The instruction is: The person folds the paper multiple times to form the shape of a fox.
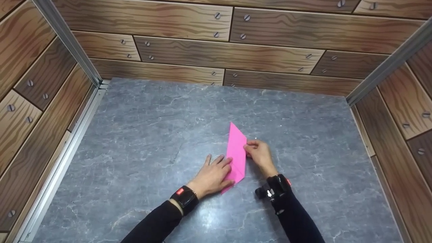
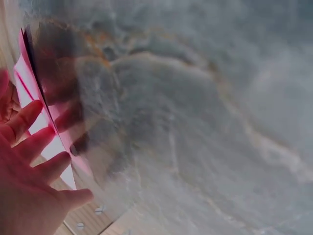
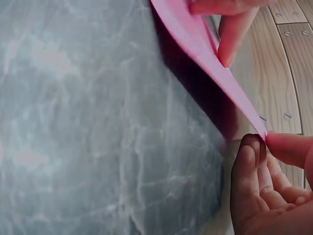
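A sheet of bright pink paper [image 1: 237, 148], folded into a long slanted strip with pointed ends, lies in front of me. My left hand [image 1: 213, 175] rests on its lower left part, fingers spread and fairly straight. At the paper's right edge, my right hand [image 1: 262, 156] pinches it between thumb and fingertips. The right wrist view shows the folded paper [image 3: 210, 63] raised off the surface along its edge, one corner between the right thumb and fingers. In the left wrist view the left fingers [image 2: 36, 144] lie across the paper's pale pink face.
The paper is on a grey marbled tabletop [image 1: 152, 121]. Wood-plank patterned walls [image 1: 189, 50] enclose it at the back and both sides, with metal posts [image 1: 72, 44] at the corners. Black bands with devices [image 1: 275, 187] sit on both wrists.
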A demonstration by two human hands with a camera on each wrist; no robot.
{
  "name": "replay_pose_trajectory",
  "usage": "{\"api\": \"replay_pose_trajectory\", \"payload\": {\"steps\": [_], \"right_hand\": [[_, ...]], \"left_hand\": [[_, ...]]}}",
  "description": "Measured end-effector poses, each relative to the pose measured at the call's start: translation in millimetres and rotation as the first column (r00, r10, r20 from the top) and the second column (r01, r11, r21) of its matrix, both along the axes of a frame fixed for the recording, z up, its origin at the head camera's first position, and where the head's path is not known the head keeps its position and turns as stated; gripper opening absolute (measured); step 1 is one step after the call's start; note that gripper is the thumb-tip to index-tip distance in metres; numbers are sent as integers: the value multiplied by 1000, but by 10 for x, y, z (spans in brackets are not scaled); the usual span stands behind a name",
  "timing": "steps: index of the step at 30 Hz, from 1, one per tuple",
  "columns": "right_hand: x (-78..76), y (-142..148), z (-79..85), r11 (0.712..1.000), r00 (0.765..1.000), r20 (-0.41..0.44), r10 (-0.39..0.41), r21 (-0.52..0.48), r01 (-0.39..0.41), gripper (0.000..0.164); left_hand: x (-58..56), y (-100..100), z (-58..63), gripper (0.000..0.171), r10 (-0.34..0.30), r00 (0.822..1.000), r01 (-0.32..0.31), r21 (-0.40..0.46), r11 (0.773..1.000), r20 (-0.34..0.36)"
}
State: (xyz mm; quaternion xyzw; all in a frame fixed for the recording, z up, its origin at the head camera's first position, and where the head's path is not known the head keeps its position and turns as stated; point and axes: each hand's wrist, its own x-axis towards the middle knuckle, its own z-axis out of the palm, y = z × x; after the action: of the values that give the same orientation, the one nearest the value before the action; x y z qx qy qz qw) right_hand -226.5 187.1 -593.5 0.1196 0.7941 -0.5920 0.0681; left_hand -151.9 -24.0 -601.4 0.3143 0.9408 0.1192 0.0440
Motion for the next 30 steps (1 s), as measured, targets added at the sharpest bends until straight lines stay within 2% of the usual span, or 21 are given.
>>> {"api": "replay_pose_trajectory", "payload": {"steps": [2, 4, 6, 8, 9, 11, 14, 15, 16, 18, 19, 20, 22, 24, 26, 30], "right_hand": [[2, 16, 36, 1000, 1000, 14, -2, -17, 2, 29], [16, 31, 85, 1000, 1000, 12, 7, -7, -7, 30], [45, 41, 135, 1000, 1000, -9, 21, 12, -21, 31], [88, 37, 182, 999, 999, -40, 31, 24, -30, 30], [116, 32, 209, 999, 998, -58, 38, 31, -36, 30], [168, 20, 252, 998, 994, -95, 51, 50, -47, 29], [240, -9, 310, 997, 988, -135, 69, 48, -63, 26], [261, -19, 325, 997, 986, -149, 77, 39, -72, 26], [277, -28, 338, 997, 984, -160, 80, 25, -77, 25], [310, -47, 366, 997, 981, -178, 80, -9, -83, 25], [322, -52, 377, 996, 979, -187, 75, -25, -82, 25], [332, -57, 387, 996, 978, -197, 68, -36, -77, 24], [345, -59, 402, 997, 976, -213, 51, -43, -61, 23], [353, -54, 414, 998, 973, -228, 31, -49, -43, 22], [356, -45, 421, 998, 970, -241, 17, -56, -31, 21], [344, -16, 425, 998, 966, -257, 10, -50, -24, 23]], "left_hand": [[-16, 0, 3, 50, 31, 1000, -31, 57, 998, -4], [-45, 2, 19, 47, 87, 996, -89, 154, 984, 17], [-84, 8, 48, 48, 153, 984, -172, 288, 942, 86], [-125, 20, 90, 53, 205, 959, -269, 413, 870, 194], [-146, 26, 112, 56, 220, 940, -321, 459, 828, 260], [-182, 34, 152, 66, 232, 886, -429, 522, 737, 400], [-231, 44, 186, 77, 183, 798, -553, 577, 600, 574], [-243, 46, 189, 78, 159, 773, -582, 588, 562, 614], [-253, 48, 190, 78, 133, 751, -608, 598, 523, 647], [-266, 48, 194, 73, 99, 722, -641, 609, 468, 684], [-271, 48, 197, 69, 89, 711, -654, 609, 448, 698], [-274, 47, 201, 64, 91, 708, -660, 610, 439, 701], [-274, 43, 218, 53, 111, 707, -667, 608, 430, 698], [-274, 40, 241, 41, 128, 712, -669, 612, 422, 690], [-277, 42, 258, 32, 140, 724, -661, 623, 419, 675], [-283, 53, 284, 21, 152, 731, -659, 630, 410, 665]]}}
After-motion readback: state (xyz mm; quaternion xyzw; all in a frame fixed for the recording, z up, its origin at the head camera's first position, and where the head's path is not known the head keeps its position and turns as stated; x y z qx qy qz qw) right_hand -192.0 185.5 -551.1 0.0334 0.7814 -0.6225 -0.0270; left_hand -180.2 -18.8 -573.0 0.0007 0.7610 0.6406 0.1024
